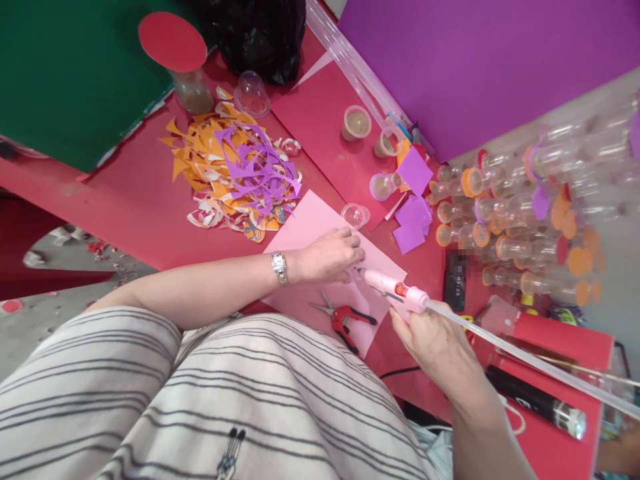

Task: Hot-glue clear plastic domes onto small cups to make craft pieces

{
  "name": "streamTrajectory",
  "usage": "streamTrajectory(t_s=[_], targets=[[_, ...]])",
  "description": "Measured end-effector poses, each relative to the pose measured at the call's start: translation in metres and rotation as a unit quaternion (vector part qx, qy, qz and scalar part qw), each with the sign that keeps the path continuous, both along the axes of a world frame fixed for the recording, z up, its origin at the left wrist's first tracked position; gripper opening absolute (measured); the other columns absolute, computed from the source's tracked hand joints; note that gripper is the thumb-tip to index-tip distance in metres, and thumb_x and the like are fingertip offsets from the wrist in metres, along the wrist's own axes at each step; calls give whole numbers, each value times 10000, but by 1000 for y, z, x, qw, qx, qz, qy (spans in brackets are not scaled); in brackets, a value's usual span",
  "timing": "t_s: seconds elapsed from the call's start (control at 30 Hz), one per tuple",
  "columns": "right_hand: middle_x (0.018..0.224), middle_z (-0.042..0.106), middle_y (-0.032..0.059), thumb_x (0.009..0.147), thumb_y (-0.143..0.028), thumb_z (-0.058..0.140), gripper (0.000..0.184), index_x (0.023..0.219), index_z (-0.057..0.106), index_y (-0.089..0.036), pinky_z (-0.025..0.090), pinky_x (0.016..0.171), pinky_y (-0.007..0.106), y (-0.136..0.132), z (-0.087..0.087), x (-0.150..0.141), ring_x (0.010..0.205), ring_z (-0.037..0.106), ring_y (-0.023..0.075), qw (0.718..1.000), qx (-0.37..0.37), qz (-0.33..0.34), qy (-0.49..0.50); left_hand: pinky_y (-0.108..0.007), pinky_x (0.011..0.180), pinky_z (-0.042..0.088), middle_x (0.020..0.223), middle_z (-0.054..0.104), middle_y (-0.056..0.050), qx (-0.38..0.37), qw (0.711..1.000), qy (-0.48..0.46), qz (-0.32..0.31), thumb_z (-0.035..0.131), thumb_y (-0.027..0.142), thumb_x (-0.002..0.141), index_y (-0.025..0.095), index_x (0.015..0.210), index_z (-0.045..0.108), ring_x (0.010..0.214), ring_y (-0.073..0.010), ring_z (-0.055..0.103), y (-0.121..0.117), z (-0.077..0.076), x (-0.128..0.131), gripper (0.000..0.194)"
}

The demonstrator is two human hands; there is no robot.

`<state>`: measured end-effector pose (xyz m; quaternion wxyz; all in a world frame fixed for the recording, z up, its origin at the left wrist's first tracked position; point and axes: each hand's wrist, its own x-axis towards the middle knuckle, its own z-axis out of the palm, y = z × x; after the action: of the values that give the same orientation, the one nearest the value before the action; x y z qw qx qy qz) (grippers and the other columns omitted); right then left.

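My right hand (433, 340) is wrapped around a pink hot glue gun (393, 287), its nozzle pointing left. A long translucent glue stick (520, 353) runs out of the gun's back end. Just in front of the nozzle is my left hand (327, 257), fingers curled together; whatever they hold is hidden beneath them. Both hands are above a light pink sheet (305, 227). On that sheet, close to my body, lie red-handled snips (345, 320) with their blades apart. A transparent plastic cup lid (355, 215) rests beyond my left fingers.
Orange and purple paper scraps (250, 167) are heaped at the left. Purple paper squares (413, 227) and small filled cups (357, 123) stand ahead. Several rows of transparent bottle-shaped pieces (505, 213) fill the right. A black flashlight (535, 400) lies by my right forearm.
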<state>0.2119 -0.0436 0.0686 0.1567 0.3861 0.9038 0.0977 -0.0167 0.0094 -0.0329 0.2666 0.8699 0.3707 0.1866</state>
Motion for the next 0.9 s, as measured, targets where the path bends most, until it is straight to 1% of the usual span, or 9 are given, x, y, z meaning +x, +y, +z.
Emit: streamTrajectory(t_s=[0.2,0.37,0.5,0.6,0.73,0.9], targets=[[642,582,52,1015,-326,429,324,823,626,-154,455,718,308,0,4,-2,719,581,201,1000,17,5,-14,-353,854,412,981,675,-119,9,1000,-2,4,806,320,767,127,1014,699,925,-253,564,0,-1,1,331],[658,587,42,1008,-275,446,283,804,618,-178,419,677,310,2,6,-6,643,528,184,999,19,31,3,-359,864,415,1003,678,-125,-5,1000,10,1,782,302,788,117,1044,696,936,-256,568,0,2,1,328],[675,599,46,1002,-274,462,289,773,610,-178,407,684,306,1,7,-8,662,540,181,998,38,43,-7,-361,858,408,1002,673,-128,-2,1000,11,6,767,300,801,113,1041,689,949,-264,556,-2,2,0,314],[657,592,40,1009,-271,445,304,781,617,-167,402,685,302,0,6,-9,639,533,171,998,49,46,-6,-360,859,399,1031,663,-131,6,1000,-1,6,770,302,799,129,1041,678,959,-263,544,-3,1,0,311],[645,596,43,1014,-287,423,330,784,628,-170,398,675,295,-1,2,-8,644,543,173,998,47,29,0,-365,862,394,1110,643,-135,6,1000,-11,-1,774,292,797,148,1092,666,983,-260,533,-3,0,0,346],[620,605,55,1009,-297,382,370,763,630,-173,383,634,307,-3,-5,-5,605,534,176,999,15,-23,45,-371,862,388,1111,641,-132,-3,1000,-2,0,758,277,810,153,1065,678,1016,-269,522,-3,2,1,295]])
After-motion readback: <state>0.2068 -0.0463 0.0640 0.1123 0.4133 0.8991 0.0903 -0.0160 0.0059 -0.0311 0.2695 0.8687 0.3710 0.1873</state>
